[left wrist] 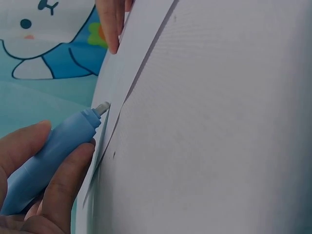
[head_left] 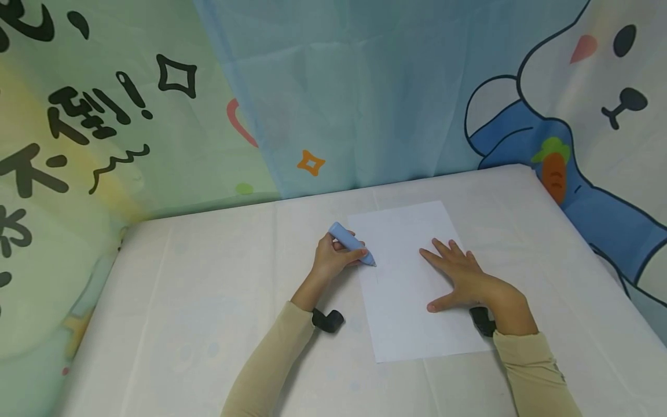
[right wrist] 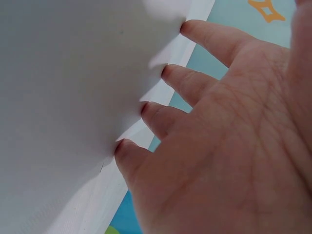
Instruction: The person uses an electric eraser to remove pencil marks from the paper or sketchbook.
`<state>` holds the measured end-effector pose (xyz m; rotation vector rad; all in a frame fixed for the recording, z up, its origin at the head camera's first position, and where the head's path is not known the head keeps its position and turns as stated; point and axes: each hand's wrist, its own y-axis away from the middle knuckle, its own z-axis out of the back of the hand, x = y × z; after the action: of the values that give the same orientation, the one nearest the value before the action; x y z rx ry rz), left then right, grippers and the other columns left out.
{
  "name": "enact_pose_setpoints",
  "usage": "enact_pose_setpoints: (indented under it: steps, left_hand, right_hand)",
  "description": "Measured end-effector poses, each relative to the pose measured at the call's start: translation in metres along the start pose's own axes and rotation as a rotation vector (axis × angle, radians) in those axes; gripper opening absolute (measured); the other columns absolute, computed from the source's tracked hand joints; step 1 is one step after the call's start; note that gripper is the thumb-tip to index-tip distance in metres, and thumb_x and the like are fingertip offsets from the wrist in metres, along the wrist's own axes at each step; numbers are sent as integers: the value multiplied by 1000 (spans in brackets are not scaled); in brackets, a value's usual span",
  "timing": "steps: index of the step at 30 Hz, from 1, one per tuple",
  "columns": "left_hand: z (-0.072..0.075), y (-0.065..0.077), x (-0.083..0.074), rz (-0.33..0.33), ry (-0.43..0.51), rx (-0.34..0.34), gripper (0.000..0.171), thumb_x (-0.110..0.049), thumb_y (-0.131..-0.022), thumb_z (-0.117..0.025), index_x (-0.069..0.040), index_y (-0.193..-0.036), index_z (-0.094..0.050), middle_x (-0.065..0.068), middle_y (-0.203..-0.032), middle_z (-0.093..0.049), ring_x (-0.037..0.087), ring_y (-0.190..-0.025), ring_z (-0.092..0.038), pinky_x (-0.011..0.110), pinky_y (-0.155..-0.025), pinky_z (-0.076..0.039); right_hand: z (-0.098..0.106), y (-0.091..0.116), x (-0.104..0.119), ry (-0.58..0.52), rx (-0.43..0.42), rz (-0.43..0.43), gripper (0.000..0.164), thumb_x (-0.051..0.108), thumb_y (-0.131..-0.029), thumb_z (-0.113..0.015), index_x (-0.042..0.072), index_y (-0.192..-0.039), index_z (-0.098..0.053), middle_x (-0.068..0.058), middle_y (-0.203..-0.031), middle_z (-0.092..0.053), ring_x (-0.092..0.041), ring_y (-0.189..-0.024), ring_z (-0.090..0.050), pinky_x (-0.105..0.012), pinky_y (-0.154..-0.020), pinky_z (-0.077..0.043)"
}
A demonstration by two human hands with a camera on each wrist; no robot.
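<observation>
My left hand [head_left: 333, 258] grips a thick light-blue pen-shaped tool [head_left: 345, 236] between thumb and fingers. Its short grey tip [left wrist: 102, 108] points at the left part of a white sheet of paper [head_left: 401, 231], right at the surface. A faint line shows on the sheet just below the tip in the head view. On the sheet's right side, my right hand [head_left: 464, 278] is spread out, holding nothing. Its fingertips [right wrist: 129, 148] press on the paper in the right wrist view.
The paper lies on a table with a white cloth [head_left: 208, 301]. Behind the table hangs a printed fabric backdrop [head_left: 365, 87] with cartoon figures and lettering. A black strap piece [head_left: 328, 321] sits at the left wrist, another black piece [head_left: 482, 322] at the right.
</observation>
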<state>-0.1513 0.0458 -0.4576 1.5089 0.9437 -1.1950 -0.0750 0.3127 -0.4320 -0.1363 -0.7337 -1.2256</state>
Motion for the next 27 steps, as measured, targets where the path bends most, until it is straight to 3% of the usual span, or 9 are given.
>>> enact_pose_setpoints:
  steps: [27]
  left_hand:
    - [-1,-2,-1,-8,-12,-19,44,8,-79,-75,8,-118,-53,29,-108,-68,37,-98,-69,35,-75,-62]
  right_hand:
    - [1,1,2,-15,-5,1,112,36,-63,-91,-2,-149,-29,-34,-156,-6,-54,-142,7,-71,-112,7]
